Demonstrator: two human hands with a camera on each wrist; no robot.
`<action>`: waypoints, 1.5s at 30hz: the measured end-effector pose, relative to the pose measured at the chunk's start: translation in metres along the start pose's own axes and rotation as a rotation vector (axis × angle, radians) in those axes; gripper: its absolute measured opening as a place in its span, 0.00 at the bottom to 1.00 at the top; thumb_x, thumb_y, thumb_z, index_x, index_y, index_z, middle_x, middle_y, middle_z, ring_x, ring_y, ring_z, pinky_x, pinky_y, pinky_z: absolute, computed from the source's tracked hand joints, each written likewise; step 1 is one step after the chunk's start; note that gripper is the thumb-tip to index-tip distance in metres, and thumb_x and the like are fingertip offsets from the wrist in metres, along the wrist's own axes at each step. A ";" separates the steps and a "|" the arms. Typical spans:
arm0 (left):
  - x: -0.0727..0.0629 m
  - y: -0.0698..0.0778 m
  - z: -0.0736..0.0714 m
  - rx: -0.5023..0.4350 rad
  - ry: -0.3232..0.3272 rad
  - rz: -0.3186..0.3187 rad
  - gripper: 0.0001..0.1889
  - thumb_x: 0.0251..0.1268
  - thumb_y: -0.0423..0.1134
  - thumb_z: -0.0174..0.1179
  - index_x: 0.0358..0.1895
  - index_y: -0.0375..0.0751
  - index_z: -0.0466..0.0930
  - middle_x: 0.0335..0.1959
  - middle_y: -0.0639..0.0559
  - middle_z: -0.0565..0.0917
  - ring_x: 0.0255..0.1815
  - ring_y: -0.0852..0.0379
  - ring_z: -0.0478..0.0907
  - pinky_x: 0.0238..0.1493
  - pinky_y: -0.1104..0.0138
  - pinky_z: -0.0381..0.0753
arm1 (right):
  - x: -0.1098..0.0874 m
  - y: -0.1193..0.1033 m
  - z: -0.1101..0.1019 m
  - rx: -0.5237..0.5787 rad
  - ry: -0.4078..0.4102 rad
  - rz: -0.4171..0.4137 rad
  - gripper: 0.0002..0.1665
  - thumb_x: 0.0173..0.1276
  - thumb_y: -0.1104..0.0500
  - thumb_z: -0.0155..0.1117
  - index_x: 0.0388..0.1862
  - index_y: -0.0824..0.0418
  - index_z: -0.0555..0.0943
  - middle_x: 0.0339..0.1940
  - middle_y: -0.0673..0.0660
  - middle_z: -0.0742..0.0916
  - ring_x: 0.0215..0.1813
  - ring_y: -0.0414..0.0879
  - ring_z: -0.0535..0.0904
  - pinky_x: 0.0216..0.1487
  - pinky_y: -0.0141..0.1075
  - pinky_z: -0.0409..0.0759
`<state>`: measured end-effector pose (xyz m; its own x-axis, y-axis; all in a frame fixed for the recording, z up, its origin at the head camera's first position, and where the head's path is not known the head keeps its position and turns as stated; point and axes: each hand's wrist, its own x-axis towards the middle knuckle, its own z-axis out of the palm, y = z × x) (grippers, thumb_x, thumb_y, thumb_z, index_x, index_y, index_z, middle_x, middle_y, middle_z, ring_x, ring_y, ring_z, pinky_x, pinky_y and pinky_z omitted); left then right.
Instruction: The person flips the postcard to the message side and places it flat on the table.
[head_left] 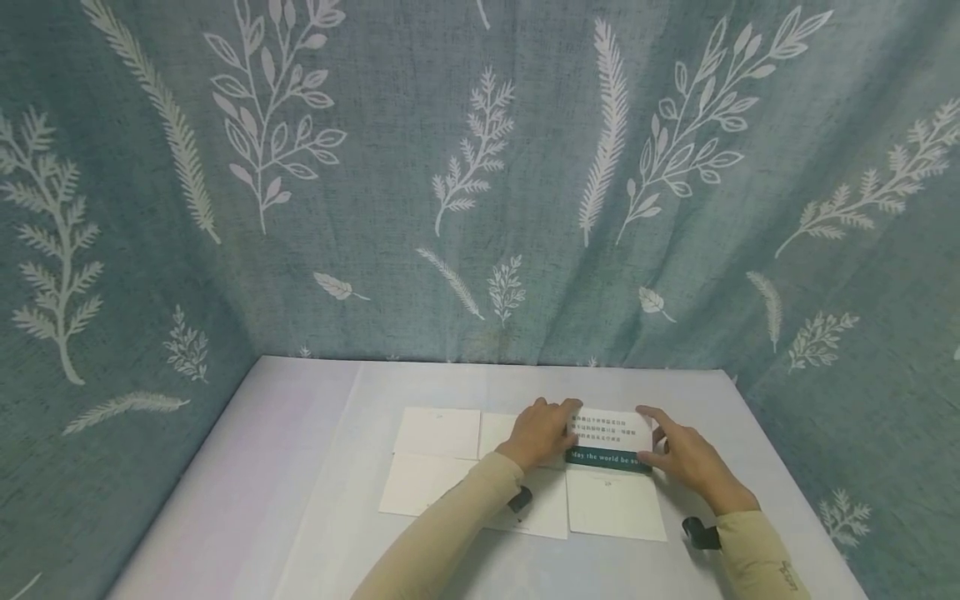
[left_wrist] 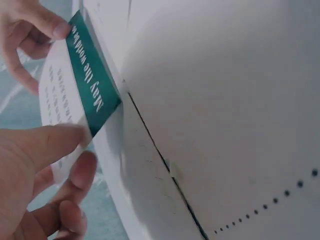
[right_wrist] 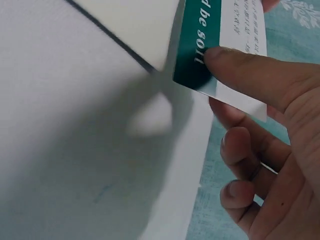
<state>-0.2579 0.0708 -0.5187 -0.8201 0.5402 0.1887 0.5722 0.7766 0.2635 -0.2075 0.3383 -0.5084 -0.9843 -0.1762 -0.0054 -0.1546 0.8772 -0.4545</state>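
A white printed card (head_left: 609, 432) with a dark green band along its lower edge is held between both hands. White lettering beginning "May the world be" runs along the band. My left hand (head_left: 542, 432) pinches the card's left end, thumb on the printed face, as the left wrist view shows. At the other end my right hand (head_left: 693, 458) pinches it, with the thumb (right_wrist: 250, 70) over the green band and fingers behind. The card is tilted up above the back row of cream cards. Just in front of it lies a cream card (head_left: 615, 507).
Several cream cards lie edge to edge in two rows, among them one at the back left (head_left: 437, 432) and one at the front left (head_left: 420, 483). They rest on a pale table (head_left: 315, 467). Green leaf-patterned curtains (head_left: 390, 167) surround its back and sides.
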 end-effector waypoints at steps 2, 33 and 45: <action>0.000 -0.001 -0.001 -0.030 0.016 -0.014 0.29 0.69 0.48 0.66 0.71 0.50 0.70 0.33 0.59 0.84 0.29 0.62 0.68 0.28 0.71 0.68 | 0.001 -0.002 -0.002 0.010 0.022 -0.016 0.48 0.64 0.56 0.75 0.78 0.57 0.61 0.43 0.58 0.84 0.31 0.45 0.73 0.31 0.39 0.72; -0.067 -0.038 -0.102 -0.359 0.428 -0.101 0.28 0.69 0.44 0.64 0.71 0.53 0.72 0.35 0.63 0.84 0.23 0.62 0.65 0.24 0.68 0.65 | -0.004 -0.101 0.002 0.366 0.499 -0.193 0.36 0.69 0.56 0.72 0.74 0.55 0.71 0.43 0.55 0.89 0.32 0.42 0.73 0.32 0.31 0.69; -0.102 -0.053 -0.116 -0.443 0.429 -0.222 0.18 0.68 0.50 0.67 0.55 0.46 0.84 0.33 0.61 0.85 0.26 0.61 0.69 0.28 0.66 0.70 | -0.008 -0.131 0.020 0.511 0.463 -0.130 0.22 0.69 0.51 0.72 0.58 0.60 0.83 0.43 0.52 0.89 0.37 0.45 0.76 0.38 0.32 0.73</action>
<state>-0.2044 -0.0628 -0.4424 -0.8970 0.1337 0.4213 0.4119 0.5984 0.6872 -0.1774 0.2157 -0.4667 -0.9128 0.0425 0.4062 -0.3262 0.5224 -0.7878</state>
